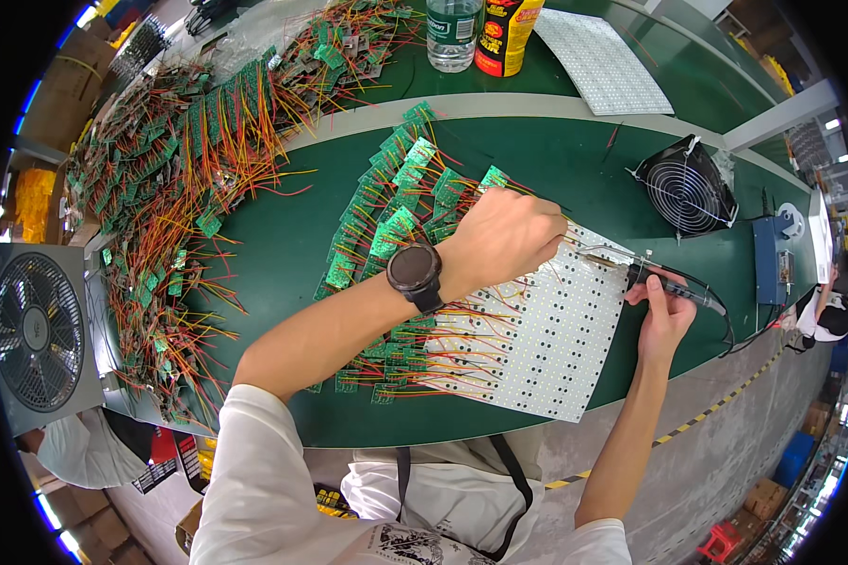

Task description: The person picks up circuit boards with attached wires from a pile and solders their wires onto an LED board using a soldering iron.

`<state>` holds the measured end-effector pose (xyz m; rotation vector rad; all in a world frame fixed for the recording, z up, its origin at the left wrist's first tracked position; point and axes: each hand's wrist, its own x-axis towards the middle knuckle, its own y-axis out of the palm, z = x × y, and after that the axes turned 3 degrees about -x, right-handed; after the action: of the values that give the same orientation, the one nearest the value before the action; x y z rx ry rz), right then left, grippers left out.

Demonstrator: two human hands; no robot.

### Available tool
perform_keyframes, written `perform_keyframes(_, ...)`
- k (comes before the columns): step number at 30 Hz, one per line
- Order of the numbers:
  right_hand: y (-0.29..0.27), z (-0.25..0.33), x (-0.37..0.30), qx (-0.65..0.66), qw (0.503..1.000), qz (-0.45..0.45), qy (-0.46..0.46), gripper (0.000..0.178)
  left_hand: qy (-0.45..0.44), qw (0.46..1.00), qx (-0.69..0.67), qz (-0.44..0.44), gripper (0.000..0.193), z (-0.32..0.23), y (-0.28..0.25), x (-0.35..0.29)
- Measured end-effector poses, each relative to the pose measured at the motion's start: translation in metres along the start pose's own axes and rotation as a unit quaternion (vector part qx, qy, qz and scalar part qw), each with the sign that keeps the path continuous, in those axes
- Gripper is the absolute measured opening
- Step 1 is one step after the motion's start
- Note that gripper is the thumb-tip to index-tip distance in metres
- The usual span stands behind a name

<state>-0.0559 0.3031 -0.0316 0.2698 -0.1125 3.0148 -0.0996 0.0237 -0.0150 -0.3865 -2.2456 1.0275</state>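
Note:
My right hand [664,318] is closed around the black handle of a soldering iron [680,288]. Its thin metal tip points left, over the upper part of a white LED panel [561,353] dotted with black spots. Just left of that tip, my left hand [511,237] is closed above the panel's upper edge; its fingertips are hidden, so what they pinch does not show. Small green circuit boards [394,231] lie in rows under and beside my left forearm. Red and yellow wires [471,325] run from them onto the panel's left side.
A large heap of wired circuit boards [160,160] covers the table's left side. A black fan [685,191] and blue soldering station [773,259] stand at right. A water bottle [451,36], yellow-black container [507,38] and another white panel [603,61] are at the back.

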Motion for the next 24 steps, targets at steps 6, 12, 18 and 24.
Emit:
perform_keyframes(6,0.001,0.000,0.000,0.000,1.000,0.002,0.002,0.021,0.001,1.000,0.005,-0.002,0.011,0.001,0.001,-0.001)
perform_keyframes(12,-0.004,-0.004,0.001,0.057,0.997,-0.049,-0.008,0.023,0.001,1.000,0.005,0.001,0.011,0.001,0.001,0.000)
perform_keyframes(18,-0.005,-0.004,0.002,0.055,0.998,-0.043,-0.002,0.023,-0.001,1.000,0.002,0.002,0.013,0.000,0.000,0.000)
perform_keyframes(24,-0.005,-0.003,0.001,0.064,0.996,-0.061,0.009,0.023,0.054,0.996,-0.057,0.037,0.016,-0.003,-0.014,0.002)
